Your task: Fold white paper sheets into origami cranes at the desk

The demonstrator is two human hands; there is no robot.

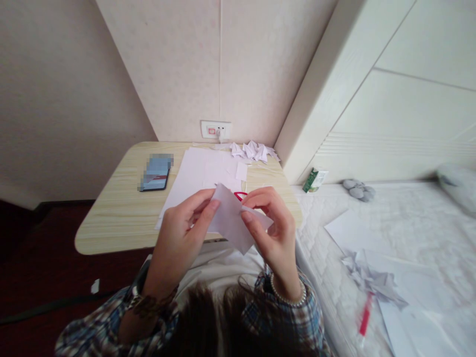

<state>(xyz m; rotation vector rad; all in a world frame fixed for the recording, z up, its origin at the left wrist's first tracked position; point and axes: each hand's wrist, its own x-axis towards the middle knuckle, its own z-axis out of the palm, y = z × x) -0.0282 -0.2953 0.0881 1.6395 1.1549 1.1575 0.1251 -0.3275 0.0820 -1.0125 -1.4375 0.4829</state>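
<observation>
A small piece of white paper [231, 218] is held up over the near edge of the table, tilted, with a fold at its right side. My left hand [188, 223] pinches its upper left edge between thumb and fingers. On the other side, my right hand [273, 223] grips the folded right part with thumb and forefinger. Behind the right fingers, part of a red loop [240, 196] shows, its rest hidden. Large white sheets [203, 168] lie flat on the table beyond my hands, with a small paper rectangle [241, 171] at their right.
Several folded paper pieces [253, 150] sit at the back right of the wood-patterned table [107, 218]. A phone [156, 173] lies at left. On the bed [320, 248] at right are more sheets, crumpled-looking folded paper [372, 277] and a red pen-like object [366, 315].
</observation>
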